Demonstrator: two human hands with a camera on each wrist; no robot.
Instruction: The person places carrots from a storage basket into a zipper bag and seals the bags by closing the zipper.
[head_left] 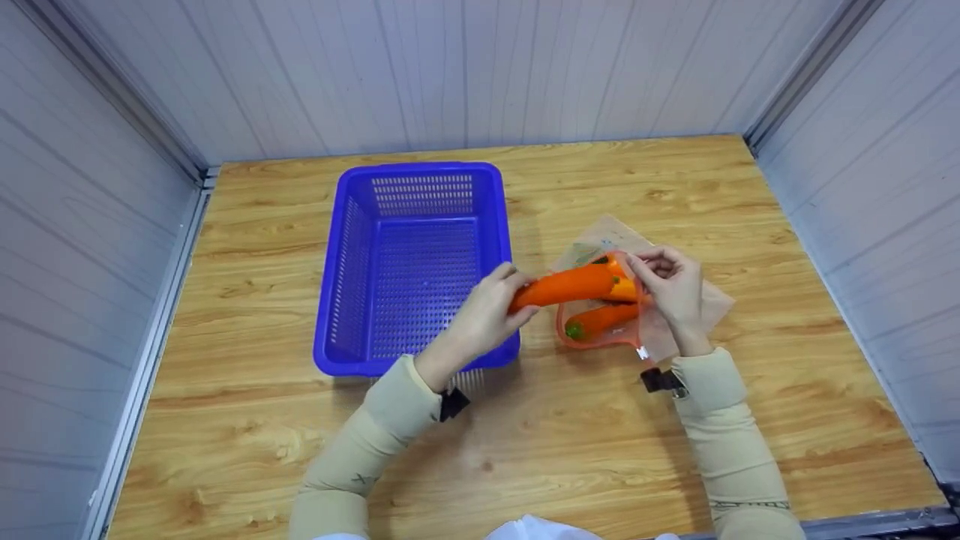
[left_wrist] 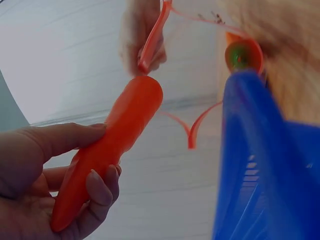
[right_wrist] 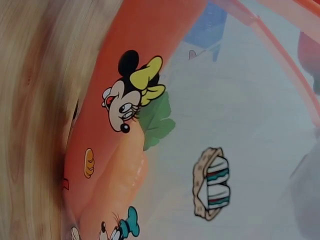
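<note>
My left hand (head_left: 484, 309) grips an orange carrot (head_left: 564, 288) by its narrow end, thumb on one side and fingers curled on the other. The carrot's thick end points right, over the mouth of a clear plastic bag (head_left: 716, 301) with an orange rim. At that rim, my right hand (head_left: 675, 289) pinches the edge between thumb and fingers. Inside the bag lie another carrot (head_left: 596, 322) with a green top and a yellow-orange vegetable (head_left: 624, 288). Cartoon prints and a green leaf (right_wrist: 157, 122) show through the plastic in the right wrist view.
A blue plastic basket (head_left: 328, 300) with slotted walls stands left of the bag, nothing in it, its right rim close to my left hand. The wooden tabletop (head_left: 795, 420) is bounded by pale panel walls (head_left: 480, 75) at the back and both sides.
</note>
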